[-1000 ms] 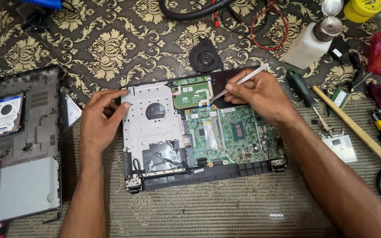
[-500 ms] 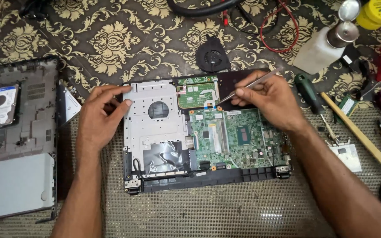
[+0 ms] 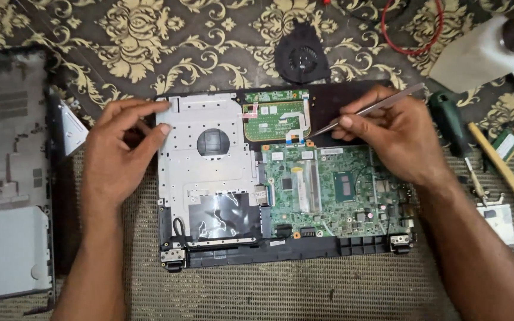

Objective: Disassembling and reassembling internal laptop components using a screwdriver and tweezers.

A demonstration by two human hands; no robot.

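Observation:
An opened laptop base (image 3: 281, 252) lies in front of me with its green motherboard (image 3: 334, 190), a smaller green board (image 3: 272, 119) above it and a silver metal plate (image 3: 200, 160) on the left. My left hand (image 3: 117, 154) rests on the plate's left edge, fingers spread over the upper corner. My right hand (image 3: 397, 137) pinches metal tweezers (image 3: 367, 110), whose tip touches the ribbon connector at the top edge of the motherboard.
A black cooling fan (image 3: 301, 59) lies above the laptop. The removed grey bottom cover (image 3: 10, 178) sits at the left. At the right are a green-handled screwdriver (image 3: 453, 128), a wooden-handled tool (image 3: 504, 172), a white bottle (image 3: 483, 50) and a red wire (image 3: 411, 32).
The view has moved in closer to the laptop. My right hand's tweezers have dropped lower, from the dark area above toward the connector at the motherboard's top edge. My left hand stays on the plate.

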